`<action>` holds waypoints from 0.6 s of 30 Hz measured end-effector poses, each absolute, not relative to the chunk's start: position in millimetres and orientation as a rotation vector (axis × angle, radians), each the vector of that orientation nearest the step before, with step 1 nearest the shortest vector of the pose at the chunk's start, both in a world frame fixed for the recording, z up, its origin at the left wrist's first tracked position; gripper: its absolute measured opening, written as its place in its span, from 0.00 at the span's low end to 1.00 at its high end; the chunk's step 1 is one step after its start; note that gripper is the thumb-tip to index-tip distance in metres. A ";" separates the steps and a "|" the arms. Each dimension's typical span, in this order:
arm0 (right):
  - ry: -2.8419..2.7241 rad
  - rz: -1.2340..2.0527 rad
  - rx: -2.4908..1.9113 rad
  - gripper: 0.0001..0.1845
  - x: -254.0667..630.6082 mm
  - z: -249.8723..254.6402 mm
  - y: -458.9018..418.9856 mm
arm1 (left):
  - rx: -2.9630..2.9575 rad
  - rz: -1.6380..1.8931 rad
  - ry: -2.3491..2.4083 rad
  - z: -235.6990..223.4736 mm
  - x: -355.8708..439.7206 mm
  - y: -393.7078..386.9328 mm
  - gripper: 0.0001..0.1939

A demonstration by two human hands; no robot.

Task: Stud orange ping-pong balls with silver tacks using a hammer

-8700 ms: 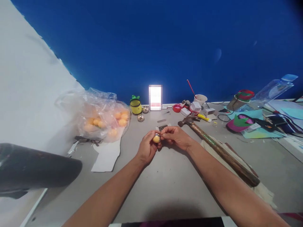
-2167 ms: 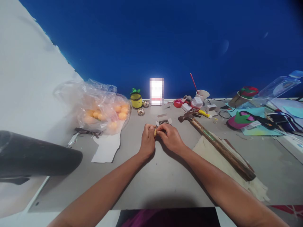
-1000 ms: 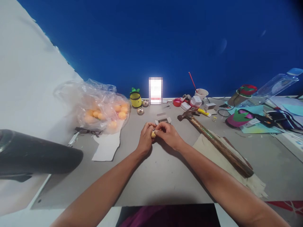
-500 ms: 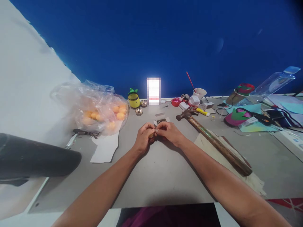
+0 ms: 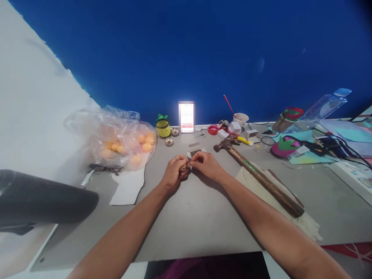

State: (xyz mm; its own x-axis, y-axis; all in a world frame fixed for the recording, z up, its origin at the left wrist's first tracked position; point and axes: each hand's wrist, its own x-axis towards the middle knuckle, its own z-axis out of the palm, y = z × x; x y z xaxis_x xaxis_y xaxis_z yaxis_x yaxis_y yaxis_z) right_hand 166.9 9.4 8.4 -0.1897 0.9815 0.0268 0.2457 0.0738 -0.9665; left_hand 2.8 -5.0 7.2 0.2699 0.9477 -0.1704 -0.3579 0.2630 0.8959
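My left hand is closed around a small yellow-orange ball partly covered with shiny metal bits. Fingers hide much of the ball. Close on its right, my right hand is pinched at thumb and forefinger, its tips almost at the ball; whatever they hold is too small to make out. Just behind the hands lies a small open box of dark shiny pieces, partly covered by the right hand. Farther back, two balls covered in the same shiny bits, a nearer ball and a farther ball, rest on the table.
A hammer lies on a cloth at right. At left are a plastic bag of orange balls, eyeglasses, white paper and a dark cylinder. Along the back stand a yellow pot, a bright screen and a cup.
The ball has been turned in my left hand: its yellow face showed earlier, and now shiny bits face up. My right hand stays pinched beside it. The view has shifted slightly.
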 end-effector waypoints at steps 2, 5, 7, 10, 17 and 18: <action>-1.646 1.100 -1.322 0.05 167.0 8.1 8.8 | 0.878 1.038 0.860 8.5 2.1 -5.1 0.11; -1.764 0.975 -1.403 0.03 166.4 7.7 6.6 | 0.909 1.032 0.882 9.3 2.0 -6.3 0.09; -1.839 0.822 -1.471 0.02 167.6 8.5 6.1 | 0.926 1.025 0.896 9.2 2.7 -7.9 0.07; -1.848 0.542 -1.582 0.04 178.7 13.4 11.5 | 0.964 1.026 0.928 9.2 4.1 -10.0 0.07; -1.618 0.030 -2.063 0.13 246.4 32.0 35.7 | 1.047 1.026 0.984 9.9 4.5 -9.8 0.07; -1.615 0.062 -2.146 0.16 253.3 33.4 36.8 | 1.062 1.020 0.988 9.6 4.3 -9.4 0.07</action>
State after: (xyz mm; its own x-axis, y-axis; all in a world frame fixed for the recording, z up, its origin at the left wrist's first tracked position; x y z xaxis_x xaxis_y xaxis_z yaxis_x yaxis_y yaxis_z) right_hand 253.3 36.8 33.4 0.3129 0.9217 0.2291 0.9014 -0.2122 -0.3774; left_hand 4.3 -9.4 9.6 0.2298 0.9643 -0.1315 -0.1628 0.1713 0.9717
